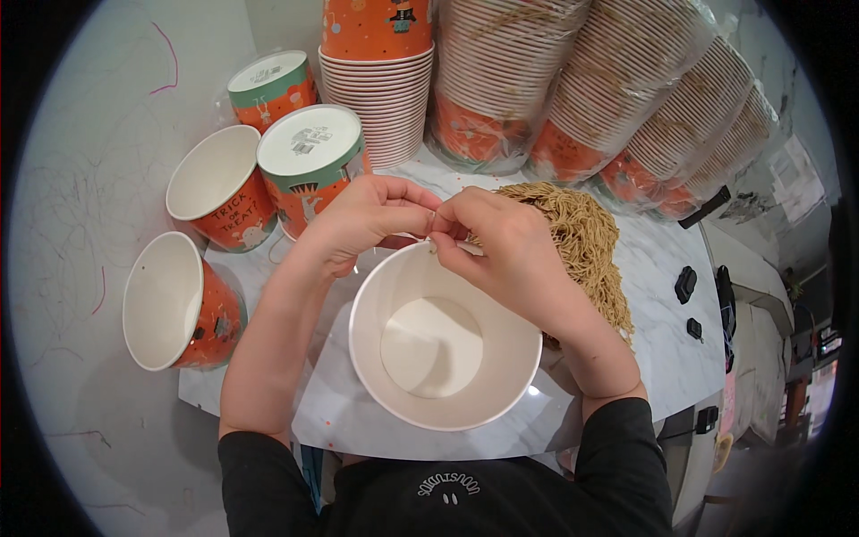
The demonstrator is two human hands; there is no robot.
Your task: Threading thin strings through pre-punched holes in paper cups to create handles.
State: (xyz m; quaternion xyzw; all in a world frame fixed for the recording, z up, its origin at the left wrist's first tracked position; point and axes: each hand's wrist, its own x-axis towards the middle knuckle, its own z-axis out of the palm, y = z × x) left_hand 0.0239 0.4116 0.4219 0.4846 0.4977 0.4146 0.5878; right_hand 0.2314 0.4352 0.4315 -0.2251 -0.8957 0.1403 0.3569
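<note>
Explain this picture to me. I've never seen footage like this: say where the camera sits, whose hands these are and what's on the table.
The camera is worn on a person's head and looks down through a fisheye lens, so straight edges bend. The left hand and right hand are that person's own, pinching something small together at the rim of an empty white-lined paper cup. The marble table also holds a heap of tan twine, loose orange cups and wrapped cup stacks.
</note>
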